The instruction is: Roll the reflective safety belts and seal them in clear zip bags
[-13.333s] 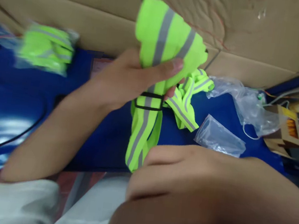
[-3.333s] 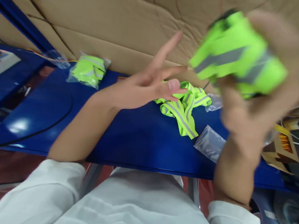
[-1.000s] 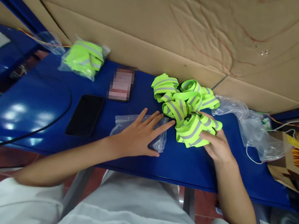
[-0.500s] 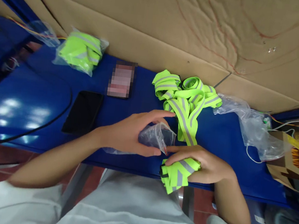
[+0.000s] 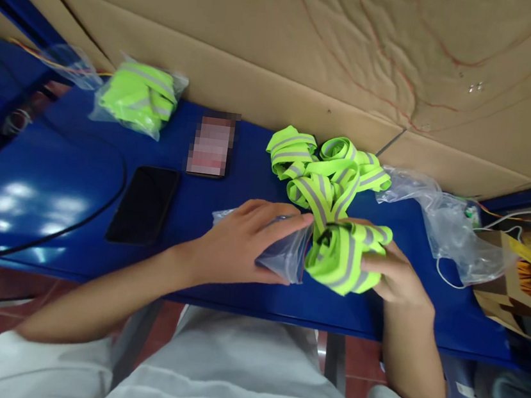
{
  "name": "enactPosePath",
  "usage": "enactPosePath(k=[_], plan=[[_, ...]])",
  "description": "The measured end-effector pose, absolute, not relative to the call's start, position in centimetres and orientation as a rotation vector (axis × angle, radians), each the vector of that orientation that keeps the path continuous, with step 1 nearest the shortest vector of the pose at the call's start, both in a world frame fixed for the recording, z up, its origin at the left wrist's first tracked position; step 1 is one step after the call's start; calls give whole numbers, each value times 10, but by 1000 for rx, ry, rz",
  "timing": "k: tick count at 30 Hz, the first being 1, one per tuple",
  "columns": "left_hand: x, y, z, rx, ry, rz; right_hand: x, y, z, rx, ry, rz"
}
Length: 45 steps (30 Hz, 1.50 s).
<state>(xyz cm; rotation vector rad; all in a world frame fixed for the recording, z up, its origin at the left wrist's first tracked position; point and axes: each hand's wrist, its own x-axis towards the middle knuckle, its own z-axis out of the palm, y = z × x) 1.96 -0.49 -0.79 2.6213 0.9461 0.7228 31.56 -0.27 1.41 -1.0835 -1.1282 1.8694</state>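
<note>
My left hand is closed around a clear plastic bag, its mouth facing right. In my right hand is a rolled bundle of reflective strap, bright yellow-green with grey stripes. The bundle sits right beside the bag's mouth; whether they touch I cannot tell. Just behind, a loose heap of the same reflective straps lies on the blue table. My right fingers are partly hidden by the bundle.
A bagged strap bundle stands at the back left. Nearby lie a black phone and a second device with a blurred screen. Crumpled plastic bags and a cardboard box are on the right. A black cable crosses the left side.
My right hand has raised the strap bundle from the table's front edge and turned it toward the bag. My left hand has shifted slightly, and the bag's mouth now faces the bundle.
</note>
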Motion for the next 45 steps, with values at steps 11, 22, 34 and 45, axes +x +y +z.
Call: enactPosePath(k=[11, 22, 34, 45], plan=[[29, -7, -23, 2996, 1148, 720, 296, 2, -1, -1276, -1494, 1615], [43, -17, -30, 2810, 1092, 520, 280, -6, -16, -1326, -1694, 1163], [35, -11, -32, 2543, 1032, 660, 283, -5, -21, -1095, -1893, 1080], [46, -17, -32, 2698, 1005, 506, 264, -18, -21, -1250, -1682, 996]])
